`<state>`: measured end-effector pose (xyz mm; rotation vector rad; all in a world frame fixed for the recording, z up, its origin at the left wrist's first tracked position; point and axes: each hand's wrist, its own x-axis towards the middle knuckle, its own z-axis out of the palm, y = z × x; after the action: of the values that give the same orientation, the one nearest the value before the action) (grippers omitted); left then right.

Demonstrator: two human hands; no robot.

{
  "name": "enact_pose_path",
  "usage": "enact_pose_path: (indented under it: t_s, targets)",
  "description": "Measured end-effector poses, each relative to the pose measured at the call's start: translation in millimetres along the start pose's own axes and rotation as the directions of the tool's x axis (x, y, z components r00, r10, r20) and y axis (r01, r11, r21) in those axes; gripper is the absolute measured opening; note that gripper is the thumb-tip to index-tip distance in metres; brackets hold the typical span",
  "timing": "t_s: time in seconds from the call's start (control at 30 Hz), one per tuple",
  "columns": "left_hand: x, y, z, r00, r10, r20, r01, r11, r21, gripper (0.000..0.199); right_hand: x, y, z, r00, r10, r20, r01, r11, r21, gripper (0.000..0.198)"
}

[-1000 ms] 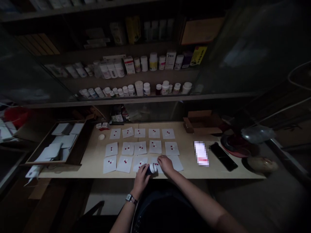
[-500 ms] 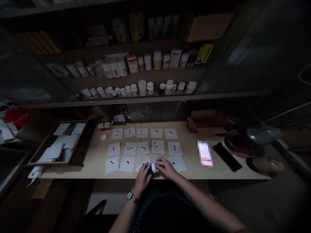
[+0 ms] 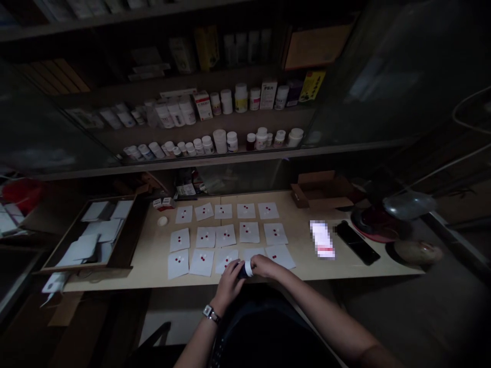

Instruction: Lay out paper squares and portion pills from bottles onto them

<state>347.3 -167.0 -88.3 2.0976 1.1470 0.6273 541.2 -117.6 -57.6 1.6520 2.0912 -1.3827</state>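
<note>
My left hand [image 3: 229, 283] is wrapped round a dark blue bottle [image 3: 248, 269] with a white end, tilted toward the right over the table's front edge. At that white end my right hand [image 3: 264, 267] is closed, its fingertips curled in against the bottle; what they pinch, if anything, is hidden. Beneath and beyond the hands lie white paper squares [image 3: 201, 262] in three rows. Small dark red pills [image 3: 274, 256] and white pills [image 3: 203, 255] rest on many of them. My right hand partly covers one square in the front row.
A round white lid [image 3: 162, 221] lies on the table's left side, near small boxes [image 3: 164, 203]. The open drawer [image 3: 128, 220] holds paper stacks. Rightward are a lit phone [image 3: 322, 239], a dark phone [image 3: 358, 243] and an open carton [image 3: 322, 190]. Shelves behind carry medicine bottles [image 3: 241, 98].
My right hand's fingers have curled in more at the bottle's white end. The bottle is still in my left hand. The camera view has shifted slightly.
</note>
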Motion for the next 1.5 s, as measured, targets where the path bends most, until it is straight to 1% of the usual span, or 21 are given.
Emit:
enact_pose_path:
  t_s: [0.13,0.33,0.43,0.5,0.57,0.63,0.67,0.73,0.77,0.8,0.87,0.97,1.07,1.17,1.23,1.27,1.33,1.4,1.43,1.47,1.5]
  targets:
    - [-4.0,0.5,4.0,1.000,-0.030,-0.003,0.030,0.999,-0.016,0.056,-0.5,-0.6,7.3,1.000,0.019,-0.022,-0.019,1.000,0.002,0.020]
    - [-7.6,-5.4,5.4,0.998,-0.058,-0.009,0.057,0.998,-0.033,0.057,-1.4,1.3,18.1,0.978,-0.101,-0.183,0.107,0.994,0.022,0.021]
    - [-7.8,-7.8,5.9,0.998,-0.057,-0.008,0.057,0.998,-0.040,0.057,-6.1,2.7,21.4,0.968,-0.140,-0.210,0.144,0.990,0.002,0.022]
    - [-7.7,-8.0,6.6,0.999,-0.047,0.007,0.048,0.998,-0.050,0.058,-12.7,3.9,25.3,0.953,-0.181,-0.244,0.196,0.980,0.035,0.022]
    - [-7.8,-7.5,8.0,0.999,-0.043,0.025,0.044,0.997,-0.065,0.058,-20.6,6.3,31.6,0.913,-0.221,-0.343,0.274,0.955,0.113,0.022]
    - [-8.3,-7.1,10.1,0.998,-0.050,0.030,0.053,0.995,-0.083,0.058,-26.7,10.9,38.7,0.844,-0.214,-0.492,0.345,0.918,0.193,0.021]
    - [-8.8,-7.3,11.3,0.998,-0.058,0.024,0.060,0.994,-0.092,0.058,-28.0,14.4,41.7,0.803,-0.177,-0.569,0.361,0.904,0.228,0.022]
    - [-10.2,-9.0,13.4,0.997,-0.076,0.000,0.075,0.991,-0.109,0.057,-25.7,23.9,44.9,0.726,-0.052,-0.686,0.337,0.896,0.289,0.026]
    - [-10.9,-10.4,14.2,0.996,-0.087,-0.016,0.085,0.990,-0.115,0.056,-22.0,29.6,44.9,0.700,0.007,-0.714,0.304,0.902,0.307,0.028]
    - [-11.7,-12.2,14.8,0.994,-0.101,-0.034,0.096,0.988,-0.119,0.055,-16.9,35.3,43.9,0.687,0.050,-0.725,0.258,0.916,0.308,0.029]
    - [-12.9,-16.1,15.3,0.989,-0.131,-0.068,0.122,0.985,-0.121,0.054,-4.2,44.8,40.2,0.709,0.078,-0.701,0.139,0.959,0.248,0.028]
    - [-13.3,-21.1,14.4,0.983,-0.150,-0.102,0.138,0.983,-0.118,0.054,14.9,48.9,35.4,0.788,0.027,-0.615,0.004,0.999,0.049,0.027]
    - [-12.1,-24.1,12.7,0.982,-0.138,-0.132,0.124,0.986,-0.110,0.053,27.8,42.2,35.1,0.864,-0.058,-0.500,-0.007,0.992,-0.128,0.026]
    - [-10.6,-26.2,10.6,0.979,-0.133,-0.153,0.120,0.988,-0.093,0.052,32.0,35.4,36.8,0.903,-0.107,-0.415,0.019,0.978,-0.209,0.023]
    - [-9.9,-27.4,8.5,0.980,-0.125,-0.154,0.113,0.990,-0.084,0.052,29.7,33.7,36.8,0.898,-0.108,-0.427,0.023,0.980,-0.200,0.022]
    - [-9.5,-27.9,7.2,0.981,-0.119,-0.152,0.107,0.991,-0.082,0.053,27.0,33.4,36.2,0.882,-0.105,-0.459,0.028,0.985,-0.171,0.022]
    - [-8.7,-28.7,4.4,0.982,-0.115,-0.148,0.104,0.991,-0.082,0.053,19.0,32.3,33.6,0.821,-0.089,-0.563,0.067,0.996,-0.060,0.023]
    - [-7.2,-28.6,2.2,0.984,-0.118,-0.132,0.108,0.991,-0.083,0.053,9.3,29.2,29.8,0.754,-0.073,-0.653,0.162,0.984,0.078,0.022]
    - [-6.0,-28.1,1.6,0.986,-0.117,-0.115,0.108,0.991,-0.083,0.053,4.5,26.9,27.9,0.738,-0.075,-0.671,0.219,0.967,0.132,0.022]
    - [-4.4,-27.1,1.6,0.989,-0.112,-0.096,0.104,0.991,-0.084,0.053,0.3,24.3,26.0,0.738,-0.092,-0.668,0.270,0.948,0.168,0.021]
    - [-2.3,-25.7,2.1,0.991,-0.106,-0.078,0.100,0.991,-0.084,0.054,-3.0,21.7,24.4,0.753,-0.120,-0.647,0.306,0.934,0.182,0.019]
